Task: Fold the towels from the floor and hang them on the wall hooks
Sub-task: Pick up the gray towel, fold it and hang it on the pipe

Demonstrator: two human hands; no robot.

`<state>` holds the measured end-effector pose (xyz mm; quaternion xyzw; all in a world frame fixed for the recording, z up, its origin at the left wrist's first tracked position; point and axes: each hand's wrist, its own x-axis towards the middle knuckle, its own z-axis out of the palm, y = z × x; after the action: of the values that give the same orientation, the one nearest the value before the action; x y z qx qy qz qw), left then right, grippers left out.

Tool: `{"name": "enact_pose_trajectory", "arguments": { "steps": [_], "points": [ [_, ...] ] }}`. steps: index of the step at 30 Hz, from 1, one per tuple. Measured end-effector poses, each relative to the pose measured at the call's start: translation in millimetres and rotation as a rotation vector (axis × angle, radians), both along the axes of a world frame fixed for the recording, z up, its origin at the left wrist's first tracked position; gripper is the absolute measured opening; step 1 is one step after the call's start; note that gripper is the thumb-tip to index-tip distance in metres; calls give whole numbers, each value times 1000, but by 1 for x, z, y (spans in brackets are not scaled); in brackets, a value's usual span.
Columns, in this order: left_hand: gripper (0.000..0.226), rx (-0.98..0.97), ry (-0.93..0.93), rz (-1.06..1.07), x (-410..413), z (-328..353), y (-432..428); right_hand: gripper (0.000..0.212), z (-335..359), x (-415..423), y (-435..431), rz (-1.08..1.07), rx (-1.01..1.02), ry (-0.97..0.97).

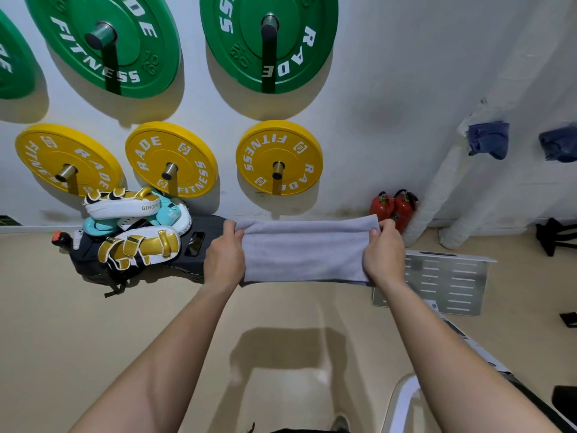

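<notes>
The pale grey terry towel (304, 251) is up off the beige floor (93, 323), pulled taut between the person's two hands and facing the white wall (390, 73). Its layered top edge suggests it is already doubled lengthwise. The left hand (223, 254) has its fingers curled round the towel's left end. The right hand (382, 251) pinches the right end, thumb on the near side.

The risk I see is at the next fold. If either hand lets go to bring the ends together, the layers could slide out of line, or the loose end could drop to the floor. Over to the right, two dark blue cloths (488, 139) hang bunched on the wall, covering whatever hooks hold them. A thick, uneven fold might slip off a hook like that.

I see no basket or bin. The nearest thing is a dark bag (90, 260) under the pile of white-and-gold boxing pads (137, 245), and I cannot tell what is in it.
</notes>
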<state>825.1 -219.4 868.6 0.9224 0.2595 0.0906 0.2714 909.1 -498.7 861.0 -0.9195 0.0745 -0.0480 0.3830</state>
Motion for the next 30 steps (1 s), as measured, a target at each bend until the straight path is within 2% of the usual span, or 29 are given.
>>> {"name": "enact_pose_trajectory", "arguments": {
  "steps": [5,9,10,12,17,21,26,30],
  "points": [
    [28,39,76,65,0,-4,7,15,4,-8,7,63,-116,77],
    [30,-261,4,183,-2,-6,-2,18,4,-11,13,57,-16,84],
    [29,-280,-12,196,-3,-6,-4,18,5,-11,14,58,14,92],
    [26,-211,-33,190,-4,-7,-6,17,7,-11,12,77,13,83],
    [21,14,13,66,-4,-16,-4,16,13,-12,6,162,-139,28],
    [22,60,81,32,3,-24,-8,17,4,-15,-4,167,-163,8],
    [30,-206,97,90,18,-36,-35,17,2,-8,-31,84,104,82],
    [32,-346,-29,81,41,-34,-78,16,2,2,-57,72,181,55]
  ]
}}
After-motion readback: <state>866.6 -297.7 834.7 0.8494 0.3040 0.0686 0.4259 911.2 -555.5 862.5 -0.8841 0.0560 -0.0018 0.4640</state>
